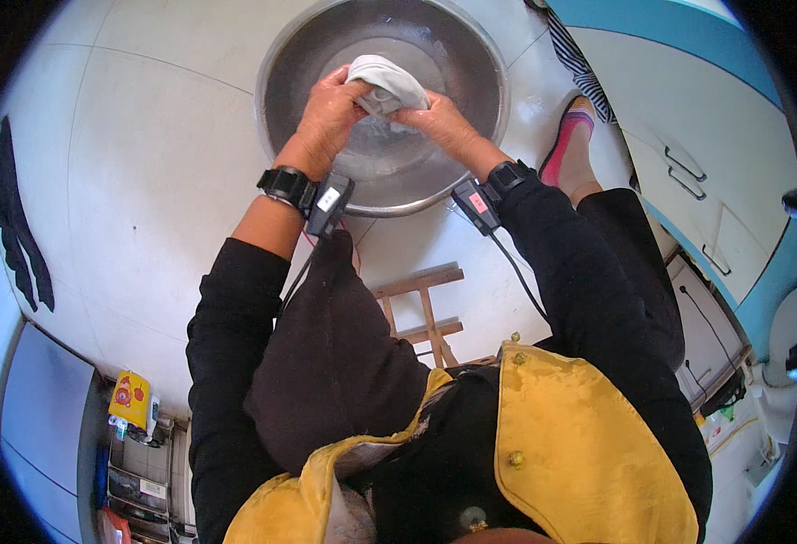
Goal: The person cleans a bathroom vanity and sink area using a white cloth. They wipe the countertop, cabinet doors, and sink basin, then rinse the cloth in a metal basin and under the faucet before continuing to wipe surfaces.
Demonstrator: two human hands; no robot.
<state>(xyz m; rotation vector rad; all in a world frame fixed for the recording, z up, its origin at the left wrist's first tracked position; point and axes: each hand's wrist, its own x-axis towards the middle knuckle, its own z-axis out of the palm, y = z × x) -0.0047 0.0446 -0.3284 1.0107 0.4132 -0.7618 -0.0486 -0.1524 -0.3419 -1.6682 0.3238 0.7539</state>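
Observation:
Over a large round metal basin (385, 180), a wet-looking white cloth (388, 81) is bunched between my two hands. My left hand (330, 109) grips its left side, with the thumb laid across the folds. On the other side, my right hand (439, 119) pinches the cloth's lower right edge. Some clear water appears to lie in the bottom of the basin below. Whether the cloth is a garment cannot be told, as it is folded over on itself.
The basin stands on pale floor tiles (146, 156) between my feet. A wooden stool (429, 306) is beneath me. White cabinets (704, 149) with dark handles line the right side. Dark trousers or leggings (17, 217) lie far left; a rack (140, 469) stands lower left.

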